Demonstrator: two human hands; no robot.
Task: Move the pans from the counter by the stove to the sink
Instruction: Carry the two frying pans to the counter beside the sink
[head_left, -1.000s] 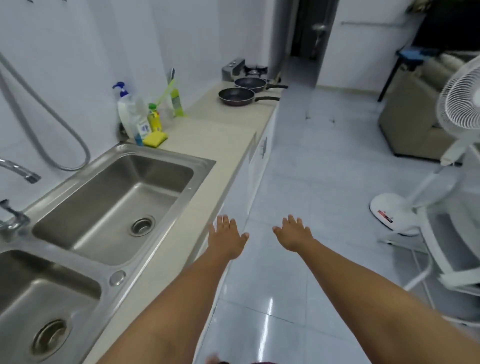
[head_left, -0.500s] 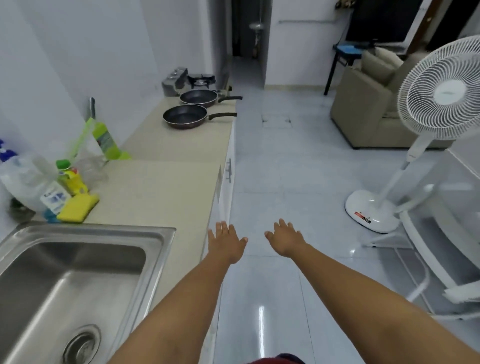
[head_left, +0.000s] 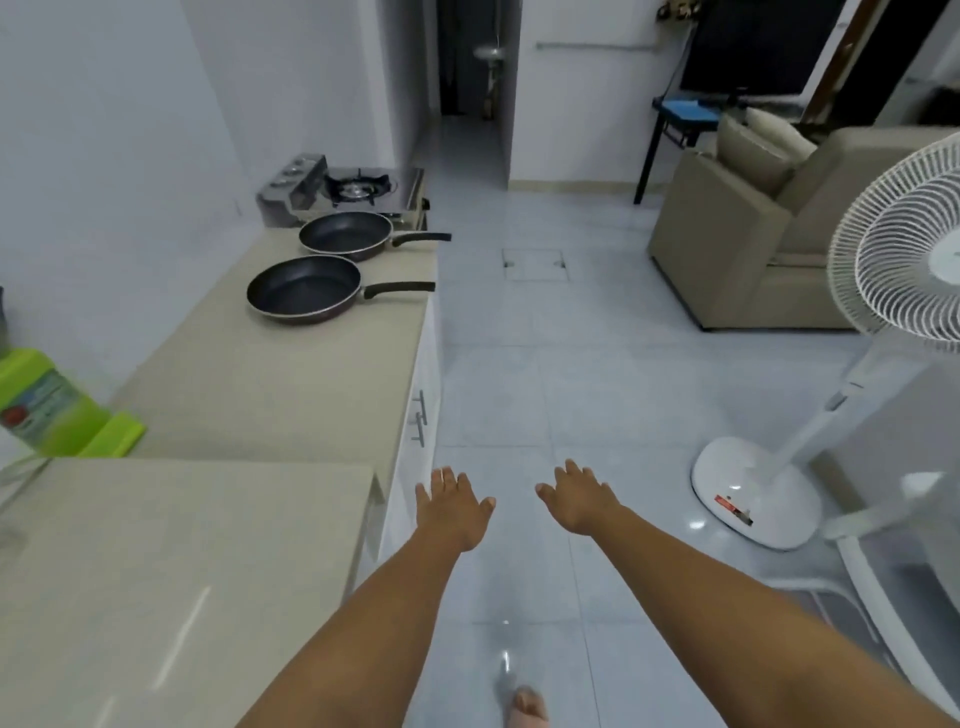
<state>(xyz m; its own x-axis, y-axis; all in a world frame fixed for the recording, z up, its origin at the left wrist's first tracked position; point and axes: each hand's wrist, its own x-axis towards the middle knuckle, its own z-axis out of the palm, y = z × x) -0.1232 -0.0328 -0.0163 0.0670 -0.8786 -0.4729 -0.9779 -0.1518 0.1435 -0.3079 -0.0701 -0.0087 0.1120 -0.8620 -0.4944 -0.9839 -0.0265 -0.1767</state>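
Both bare arms stretch forward, roughly parallel. The left hand (head_left: 452, 512) is palm down with fingers spread and nothing in it. The right hand (head_left: 579, 501) is also palm down, fingers loosely spread, empty. The hands are apart.

Counter (head_left: 270, 374) along left wall, stove (head_left: 345, 188) at its far end, far pan (head_left: 347, 235) just before stove, near pan (head_left: 304, 290) just before that, handles pointing right, fan (head_left: 810, 415) on floor right, sofa (head_left: 753, 249) behind fan.
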